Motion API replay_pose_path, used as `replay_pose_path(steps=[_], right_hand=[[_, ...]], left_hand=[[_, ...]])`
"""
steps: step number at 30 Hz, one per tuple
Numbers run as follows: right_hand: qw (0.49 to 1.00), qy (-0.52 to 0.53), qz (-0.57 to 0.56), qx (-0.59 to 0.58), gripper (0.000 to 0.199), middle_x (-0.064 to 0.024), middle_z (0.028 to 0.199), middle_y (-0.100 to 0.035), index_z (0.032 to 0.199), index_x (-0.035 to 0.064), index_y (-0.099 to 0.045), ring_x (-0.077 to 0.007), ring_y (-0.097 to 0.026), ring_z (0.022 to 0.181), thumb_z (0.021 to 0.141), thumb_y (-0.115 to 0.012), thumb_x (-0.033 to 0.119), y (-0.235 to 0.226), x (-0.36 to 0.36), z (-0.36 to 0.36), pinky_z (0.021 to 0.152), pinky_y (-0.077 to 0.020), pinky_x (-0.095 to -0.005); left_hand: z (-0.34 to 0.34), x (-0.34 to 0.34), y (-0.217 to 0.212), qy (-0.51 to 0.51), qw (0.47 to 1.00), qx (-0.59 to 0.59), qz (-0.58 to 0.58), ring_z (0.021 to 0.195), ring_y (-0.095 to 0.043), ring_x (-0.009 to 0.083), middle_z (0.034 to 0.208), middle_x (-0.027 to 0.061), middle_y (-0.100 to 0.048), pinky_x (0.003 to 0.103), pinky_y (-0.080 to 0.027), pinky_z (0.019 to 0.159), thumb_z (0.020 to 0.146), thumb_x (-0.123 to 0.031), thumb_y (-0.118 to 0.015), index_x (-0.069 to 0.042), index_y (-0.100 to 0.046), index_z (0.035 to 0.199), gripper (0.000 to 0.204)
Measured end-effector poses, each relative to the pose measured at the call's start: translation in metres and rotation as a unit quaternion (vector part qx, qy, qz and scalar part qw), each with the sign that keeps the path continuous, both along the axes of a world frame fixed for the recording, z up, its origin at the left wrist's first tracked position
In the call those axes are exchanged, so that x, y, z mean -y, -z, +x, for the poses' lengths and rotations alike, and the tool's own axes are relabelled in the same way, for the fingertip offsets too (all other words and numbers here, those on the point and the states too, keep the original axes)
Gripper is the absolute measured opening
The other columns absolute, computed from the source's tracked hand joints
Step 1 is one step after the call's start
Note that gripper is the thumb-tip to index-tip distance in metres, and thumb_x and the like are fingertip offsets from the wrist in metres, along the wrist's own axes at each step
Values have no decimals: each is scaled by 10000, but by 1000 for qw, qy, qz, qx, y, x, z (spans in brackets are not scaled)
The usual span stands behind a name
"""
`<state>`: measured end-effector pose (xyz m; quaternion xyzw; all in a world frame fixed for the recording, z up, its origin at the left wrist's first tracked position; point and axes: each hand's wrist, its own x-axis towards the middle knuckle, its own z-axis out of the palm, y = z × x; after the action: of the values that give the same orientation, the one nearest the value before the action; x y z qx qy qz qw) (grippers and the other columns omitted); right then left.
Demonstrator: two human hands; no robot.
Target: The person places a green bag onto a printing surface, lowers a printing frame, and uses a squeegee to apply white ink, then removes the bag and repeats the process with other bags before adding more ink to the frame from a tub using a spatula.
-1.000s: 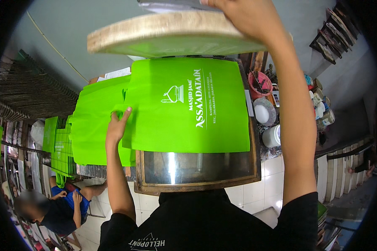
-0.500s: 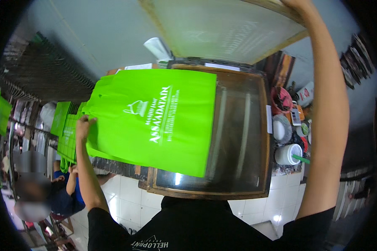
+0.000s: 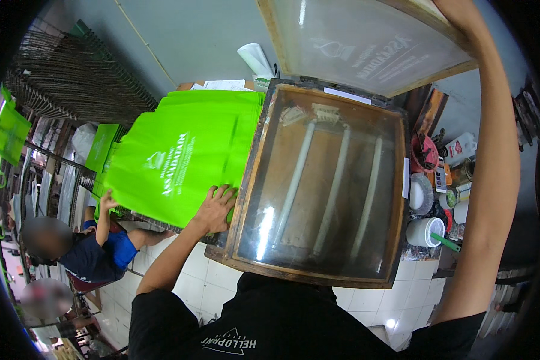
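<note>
My left hand (image 3: 218,207) lies with fingers spread on the right edge of a stack of bright green bags (image 3: 222,132). On its left part rests a green bag with white print (image 3: 144,174), and a co-worker's hand (image 3: 107,201) is at that bag's left edge. With my raised right hand (image 3: 465,21) I grip the wooden rim of a screen printing frame (image 3: 375,45), held tilted up; some fingers are cut off by the picture's edge. Below it lies a wood-framed glass-topped table (image 3: 324,186), its tubes showing through the glass.
On the right stand a white tub with a green handle (image 3: 426,232), a pink bucket (image 3: 424,153) and a white bottle (image 3: 462,147). A wire drying rack (image 3: 66,84) is at the far left. A seated co-worker (image 3: 96,258) is close to the stack's left.
The printed bag has gone from the glass leftward onto the stack. My left hand has shifted from the bag's left end to the stack's right edge. My right hand still holds the frame up.
</note>
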<state>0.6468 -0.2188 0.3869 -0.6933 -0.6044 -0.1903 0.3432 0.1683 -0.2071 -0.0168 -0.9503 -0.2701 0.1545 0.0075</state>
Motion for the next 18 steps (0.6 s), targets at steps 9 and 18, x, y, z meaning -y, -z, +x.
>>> replay_pose_path(steps=[9, 18], right_hand=[[1000, -7, 9, -4, 382, -200, 823, -742, 1006, -79, -756, -234, -671, 726, 865, -766, 275, 5, 10, -9, 702, -519, -386], [1000, 19, -20, 2, 416, -232, 821, -736, 985, -104, -745, -268, -674, 717, 855, -765, 291, 0, 18, 0, 702, -525, -408]], left_hand=[[-54, 4, 41, 32, 979, 126, -154, 1551, -229, 312, 1612, 199, -360, 543, -119, 1267, 896, -242, -681, -16, -426, 1515, 706], [-31, -24, -7, -415, 349, 694, -473, 952, -687, 176, 1012, 74, -722, 354, -533, 883, 1007, -207, -633, -9, -674, 1002, 203]])
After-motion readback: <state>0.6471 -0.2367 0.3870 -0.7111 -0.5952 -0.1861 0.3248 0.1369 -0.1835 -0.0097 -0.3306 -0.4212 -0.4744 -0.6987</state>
